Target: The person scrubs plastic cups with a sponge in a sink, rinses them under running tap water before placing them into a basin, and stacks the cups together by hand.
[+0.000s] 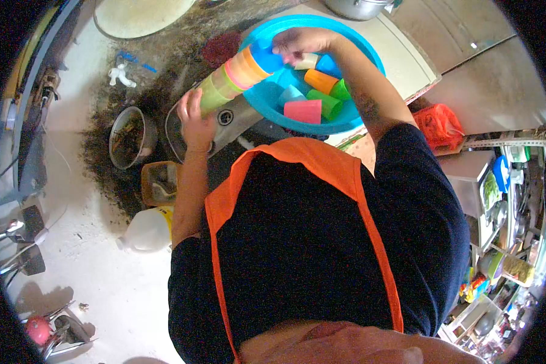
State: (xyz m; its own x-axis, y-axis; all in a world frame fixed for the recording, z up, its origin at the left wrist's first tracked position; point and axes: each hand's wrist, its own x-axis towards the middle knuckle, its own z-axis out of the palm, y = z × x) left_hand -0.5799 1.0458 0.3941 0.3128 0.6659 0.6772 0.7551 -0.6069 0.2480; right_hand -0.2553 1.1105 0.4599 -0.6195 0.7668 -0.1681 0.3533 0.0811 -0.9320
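My left hand [197, 121] is wrapped round the lower end of a slanting stack of plastic cups [233, 76], where the cups are green. Pink and orange cups follow further up the stack. At its upper end is a blue cup [266, 56], with the fingers of my right hand [300, 45] closed on its rim. Below my right hand is a large blue basin [258, 108]. Loose cups lie in it, among them a pink cup [303, 111], an orange cup [320, 80] and a green cup [330, 104].
A metal sink [242, 118] with a drain lies under the stack. Left of it are a metal bowl [127, 138] with dark contents, a brown square container [159, 183] and a white jug [148, 230]. A red bag [438, 127] is right of the basin.
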